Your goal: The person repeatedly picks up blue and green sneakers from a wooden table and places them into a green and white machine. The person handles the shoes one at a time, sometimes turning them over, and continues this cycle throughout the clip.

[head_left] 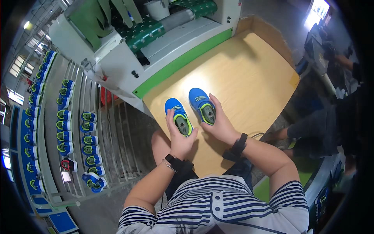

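Observation:
Two small blue shoes with lime-green collar lining are in my hands over the wooden board, toes pointing away from me. My left hand is closed round the heel and sides of the left shoe. Fingers of my right hand wrap the right side and heel of the right shoe, which sits slightly farther off. A dark grey form with a round spot fills each shoe's opening. The pale wooden board lies beneath both shoes; whether their soles touch it is hard to tell.
Beyond the board stands a white machine with a green perforated belt and hanging green strips. At my left, metal racks hold rows of blue shoes and one red-and-black shoe. Another person is at the right.

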Motion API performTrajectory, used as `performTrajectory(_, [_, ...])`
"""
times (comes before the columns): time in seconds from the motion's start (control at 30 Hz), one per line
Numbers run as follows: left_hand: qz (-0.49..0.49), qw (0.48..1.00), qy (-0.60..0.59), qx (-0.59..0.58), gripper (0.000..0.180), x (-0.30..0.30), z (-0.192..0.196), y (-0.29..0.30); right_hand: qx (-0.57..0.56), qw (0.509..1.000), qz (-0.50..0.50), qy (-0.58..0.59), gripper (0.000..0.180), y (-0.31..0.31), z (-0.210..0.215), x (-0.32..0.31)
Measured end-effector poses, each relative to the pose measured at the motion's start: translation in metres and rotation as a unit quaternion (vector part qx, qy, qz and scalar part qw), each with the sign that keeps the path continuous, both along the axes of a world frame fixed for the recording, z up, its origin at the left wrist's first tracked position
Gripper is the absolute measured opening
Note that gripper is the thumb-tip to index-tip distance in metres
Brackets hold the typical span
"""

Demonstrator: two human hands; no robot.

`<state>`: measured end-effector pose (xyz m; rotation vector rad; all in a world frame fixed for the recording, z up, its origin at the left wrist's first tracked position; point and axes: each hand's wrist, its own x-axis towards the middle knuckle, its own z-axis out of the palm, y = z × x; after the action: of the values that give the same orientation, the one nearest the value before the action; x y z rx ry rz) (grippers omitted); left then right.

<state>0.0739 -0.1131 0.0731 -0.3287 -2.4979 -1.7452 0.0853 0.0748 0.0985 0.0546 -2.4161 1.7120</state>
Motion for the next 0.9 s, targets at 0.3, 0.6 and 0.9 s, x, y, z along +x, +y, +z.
performTrajectory(0.3, [-0.051,0.973,-0.1,0.203,0.087,-0.067,0.113,0.011,-0.057,0.997,-0.058,-0.001,0.084,0.041,0.073,-0.055])
performTrajectory(0.6, [0.119,0.944,0.308,-0.004,0.091,-0.275,0.236,0.032,0.087,0.925,-0.133,0.345,0.062,0.1,0.209,-0.311])
performTrajectory(0.9, [0.017,0.96,0.262,-0.099,0.098,-0.23,0.15,0.032,0.194,0.922,-0.179,0.282,0.067,0.087,0.088,-0.31])
